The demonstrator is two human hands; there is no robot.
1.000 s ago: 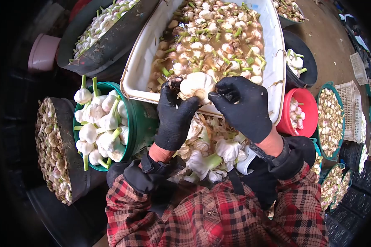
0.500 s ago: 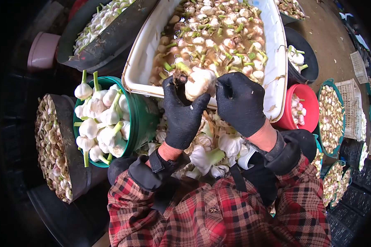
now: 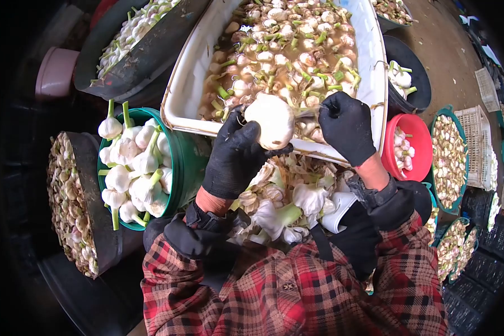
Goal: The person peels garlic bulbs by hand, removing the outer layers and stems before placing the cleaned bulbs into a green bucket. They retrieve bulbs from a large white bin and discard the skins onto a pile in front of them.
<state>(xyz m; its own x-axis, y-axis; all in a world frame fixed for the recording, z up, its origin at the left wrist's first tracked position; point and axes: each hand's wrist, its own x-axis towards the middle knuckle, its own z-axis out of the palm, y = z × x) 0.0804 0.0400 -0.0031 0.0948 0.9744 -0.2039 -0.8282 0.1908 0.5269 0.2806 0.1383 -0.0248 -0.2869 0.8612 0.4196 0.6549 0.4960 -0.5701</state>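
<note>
My left hand, in a black glove, is closed around a large white garlic bulb, with the thumb across its near side. To its right, my right hand, gloved too, is pinched shut at a small distance from the bulb. A blurred, pale strip of garlic skin appears to trail from its fingertips toward the bulb. Both hands are over the near rim of a white tub of brownish water and floating garlic bulbs. Loose peelings and bulbs lie below, in front of my lap.
On the left, a green bucket holds cleaned bulbs with stems. Dark containers of garlic stand beside and behind it. A red bucket, a black bucket and a cream crate are on the right.
My right hand has pulled away from the bulb to the right. My left hand has moved slightly left and turned the bulb, showing a smoother, whiter side.
</note>
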